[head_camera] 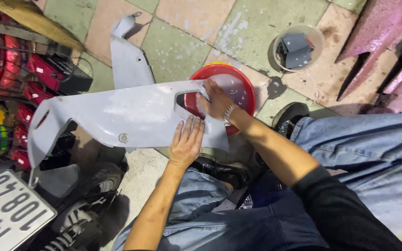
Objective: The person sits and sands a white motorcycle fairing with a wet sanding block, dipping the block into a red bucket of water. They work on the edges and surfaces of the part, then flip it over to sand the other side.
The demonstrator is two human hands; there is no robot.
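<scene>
The grey panel (pixel 117 118) lay across my knees, long axis running left to right, reaching well out to my left. My left hand (pixel 187 142) rested flat and spread on its near edge; my right hand (pixel 216 100) pressed on the panel's right end, above the red basin (pixel 243 86) — whether it gripped anything, I could not tell. Both hands were at the right end. A white plate with dark characters (pixel 8 214) sat lower left; red packages (pixel 22 69) were stacked at left; a pale bucket (pixel 298 46) stood beyond the basin.
</scene>
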